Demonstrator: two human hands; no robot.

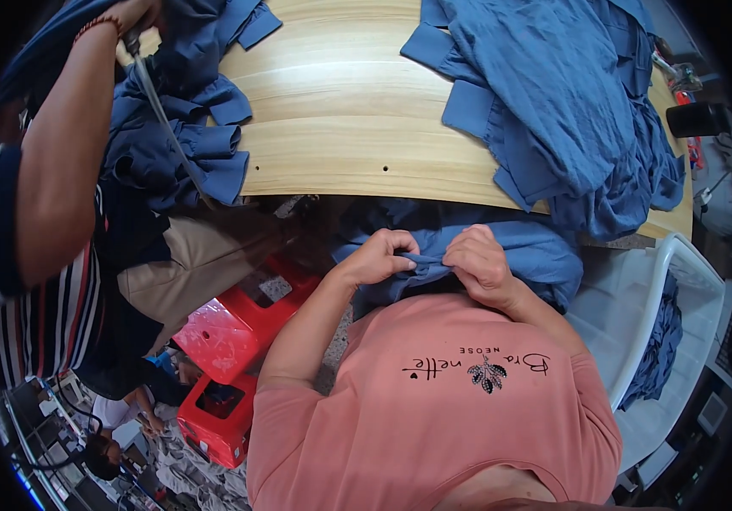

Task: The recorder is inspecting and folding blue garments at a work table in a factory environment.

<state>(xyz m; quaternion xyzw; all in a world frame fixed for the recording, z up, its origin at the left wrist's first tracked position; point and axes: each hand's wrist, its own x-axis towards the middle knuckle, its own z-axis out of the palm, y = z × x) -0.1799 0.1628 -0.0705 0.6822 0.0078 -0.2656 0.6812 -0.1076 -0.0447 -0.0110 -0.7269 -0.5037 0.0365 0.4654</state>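
A blue garment (pixel 519 255) hangs over my lap, below the near edge of the table. My left hand (pixel 380 257) pinches a fold of its cloth between thumb and fingers. Close by on the right, my right hand (pixel 478 262) grips the same fold, fingers curled and pressed together. The gathered stretch of cloth lies between the two hands. Most of the garment's lower part is hidden by my arms and the table edge.
The wooden table (pixel 323 94) carries blue garments (pixel 545 94) at right and more blue garments (pixel 183 128) at left, where a co-worker's arm (pixel 63 170) reaches. Red stools (pixel 230 336) stand at lower left. A white bin (pixel 639 315) with blue cloth is on my right.
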